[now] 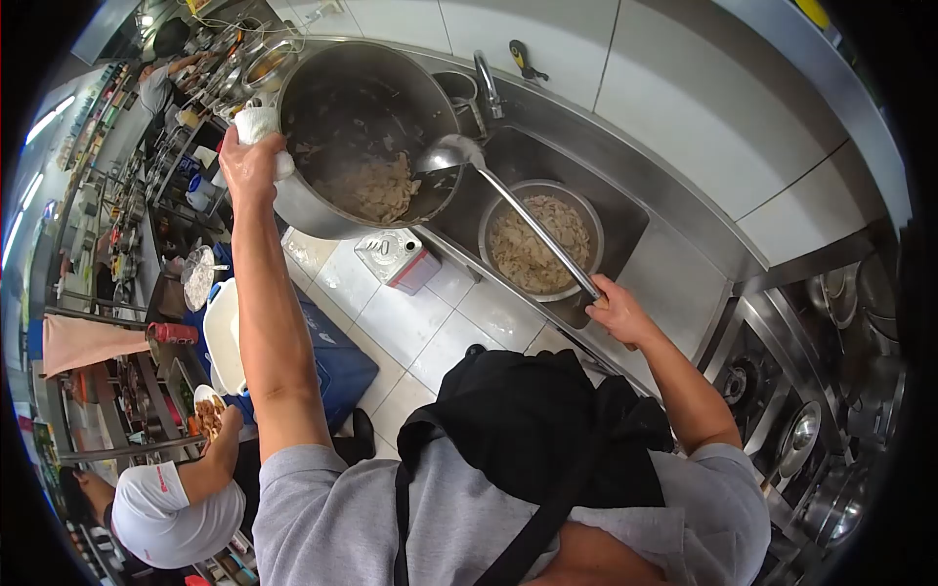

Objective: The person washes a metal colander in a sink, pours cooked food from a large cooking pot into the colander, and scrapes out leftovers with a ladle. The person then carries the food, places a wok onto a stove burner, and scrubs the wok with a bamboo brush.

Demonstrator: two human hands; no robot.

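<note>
My left hand is closed around a folded white cloth at the side of a large metal stockpot. The pot is tilted, its mouth facing me, with sliced, pale brown food gathered at its lower side. My right hand grips the long handle of a ladle. The ladle's bowl is at the pot's right rim; its contents are hard to make out. Below the ladle's handle, a metal bowl full of similar food sits in the sink.
A faucet rises behind the sink, beside a metal jug. A square tin stands on the floor near a blue bin. At left, a co-worker holds a plate of food. Stove burners are at right.
</note>
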